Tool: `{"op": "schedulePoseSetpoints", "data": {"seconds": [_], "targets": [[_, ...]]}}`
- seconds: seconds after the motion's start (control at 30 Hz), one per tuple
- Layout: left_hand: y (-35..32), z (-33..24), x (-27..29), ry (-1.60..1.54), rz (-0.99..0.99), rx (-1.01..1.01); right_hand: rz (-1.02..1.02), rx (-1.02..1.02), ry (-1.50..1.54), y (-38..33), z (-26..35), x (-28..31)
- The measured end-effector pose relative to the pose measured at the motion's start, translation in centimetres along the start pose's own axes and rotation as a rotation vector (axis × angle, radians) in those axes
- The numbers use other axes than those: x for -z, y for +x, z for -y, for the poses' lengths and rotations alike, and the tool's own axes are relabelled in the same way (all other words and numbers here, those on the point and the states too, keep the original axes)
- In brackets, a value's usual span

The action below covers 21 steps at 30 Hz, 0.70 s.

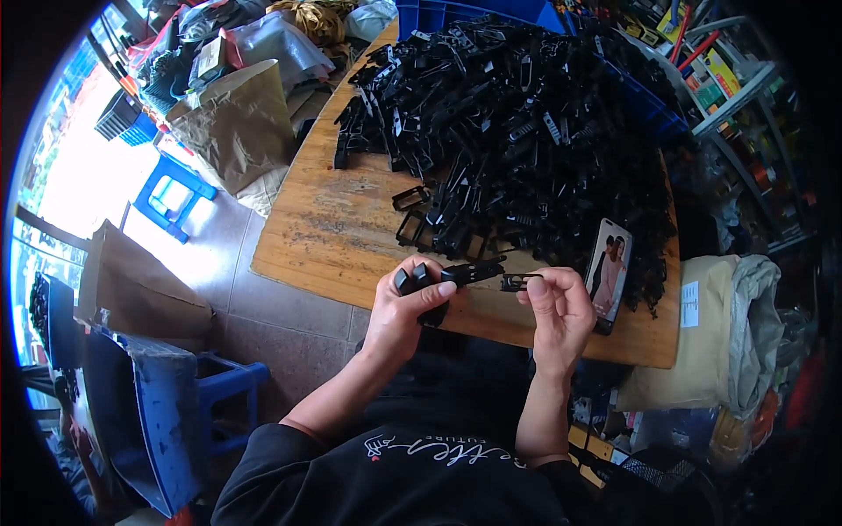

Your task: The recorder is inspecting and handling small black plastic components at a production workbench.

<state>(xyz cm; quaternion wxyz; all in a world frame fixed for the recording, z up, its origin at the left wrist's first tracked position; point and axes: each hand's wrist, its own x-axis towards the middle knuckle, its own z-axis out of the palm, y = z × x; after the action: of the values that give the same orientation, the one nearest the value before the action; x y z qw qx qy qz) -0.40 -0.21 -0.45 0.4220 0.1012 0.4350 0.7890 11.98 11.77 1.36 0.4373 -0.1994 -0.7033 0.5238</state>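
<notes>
My left hand grips a black plastic part with a long arm that points right. My right hand pinches a small black clip piece at the tip of that arm, so the two pieces meet between my hands. Both hands hover over the near edge of a wooden table. A big heap of black plastic parts covers the far and right side of the table, a short reach beyond my hands.
A phone lies face up on the table just right of my right hand. Blue bins stand behind the heap. A brown paper sack, blue stools and cardboard boxes sit on the floor at left. Shelves at right.
</notes>
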Motion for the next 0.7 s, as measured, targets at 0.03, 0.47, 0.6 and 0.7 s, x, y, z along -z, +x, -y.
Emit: {"op": "schedulePoseSetpoints", "data": {"seconds": [0.03, 0.47, 0.6, 0.7], "targets": [[0.0, 0.2, 0.1, 0.017, -0.006, -0.015, -0.003, -0.046, -0.019, 0.0, 0.3, -0.3], [-0.3, 0.0, 0.1, -0.024, 0.020, 0.067, 0.033, -0.125, -0.175, -0.3, 0.2, -2.7], [-0.5, -0.2, 0.2, 0.014, -0.041, 0.018, 0.159, -0.099, -0.194, -0.3, 0.4, -2.5], [-0.5, 0.3, 0.4, 0.026, -0.053, -0.016, 0.202, -0.150, -0.020, -0.6, 0.6, -2.6]]}}
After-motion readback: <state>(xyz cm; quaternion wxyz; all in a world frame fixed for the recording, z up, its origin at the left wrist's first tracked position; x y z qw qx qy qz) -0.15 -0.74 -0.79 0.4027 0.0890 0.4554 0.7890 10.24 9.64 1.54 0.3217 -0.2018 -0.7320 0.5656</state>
